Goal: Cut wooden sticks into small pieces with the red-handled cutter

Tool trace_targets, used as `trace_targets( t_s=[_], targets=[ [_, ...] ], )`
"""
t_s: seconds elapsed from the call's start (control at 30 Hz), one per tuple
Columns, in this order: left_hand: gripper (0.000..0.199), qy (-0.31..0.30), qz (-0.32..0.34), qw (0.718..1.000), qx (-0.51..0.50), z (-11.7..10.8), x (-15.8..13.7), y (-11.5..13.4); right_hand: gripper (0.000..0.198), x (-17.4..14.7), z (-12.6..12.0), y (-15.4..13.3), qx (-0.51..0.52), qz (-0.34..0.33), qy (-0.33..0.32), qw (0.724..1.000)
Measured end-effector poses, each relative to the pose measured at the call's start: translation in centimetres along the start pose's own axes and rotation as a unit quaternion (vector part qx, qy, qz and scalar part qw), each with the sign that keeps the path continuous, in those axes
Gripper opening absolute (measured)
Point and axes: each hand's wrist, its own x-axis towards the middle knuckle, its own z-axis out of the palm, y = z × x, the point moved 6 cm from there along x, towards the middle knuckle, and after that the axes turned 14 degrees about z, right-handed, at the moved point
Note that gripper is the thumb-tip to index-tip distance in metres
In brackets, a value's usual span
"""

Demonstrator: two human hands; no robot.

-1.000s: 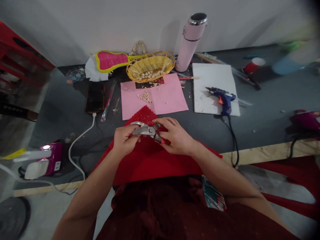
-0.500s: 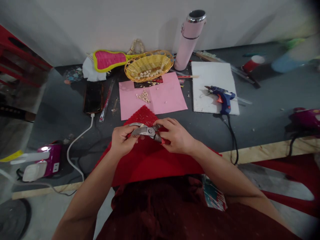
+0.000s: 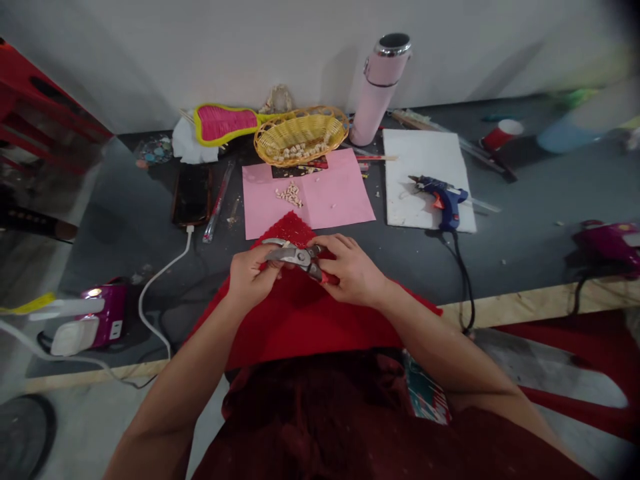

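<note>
Across the worktop's [image 3: 525, 223] edge, a red cloth [image 3: 313, 327] is lying nearer you than the pink paper [image 3: 345, 190], and a wicker basket [image 3: 293, 132] is sitting at the paper's far edge. On the paper's near side, your right hand [image 3: 353, 270] is gripping the pruning shears [image 3: 300, 257] by their handles; your left hand [image 3: 250, 277] is curling at the blades, its hold unclear. Small pale pieces [image 3: 290, 193] are dotting the paper.
</note>
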Motion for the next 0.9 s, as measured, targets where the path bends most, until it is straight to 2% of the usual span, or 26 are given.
trace_targets(
  t_s=[0.17, 0.27, 0.6, 0.9],
  targets=[
    [0.020, -0.055, -0.029, 0.994, -0.088, 0.7, -0.3, -0.9, 0.009, 0.0, -0.3, 0.2, 0.006, -0.012, -0.034, 0.999],
    [0.019, -0.067, -0.042, 0.991, -0.109, 0.8, -0.5, -1.2, 0.010, 0.0, -0.3, 0.2, 0.009, -0.015, -0.043, 0.999],
    [0.024, -0.064, -0.038, 0.994, -0.086, 0.7, -0.2, -0.5, 0.012, -0.2, 0.0, 0.2, 0.016, -0.018, -0.028, 0.999],
    [0.023, -0.022, -0.043, 0.996, -0.073, 0.6, -0.1, -0.1, 0.011, -0.5, 0.2, -0.1, 0.007, 0.007, -0.005, 1.000]
  ],
)
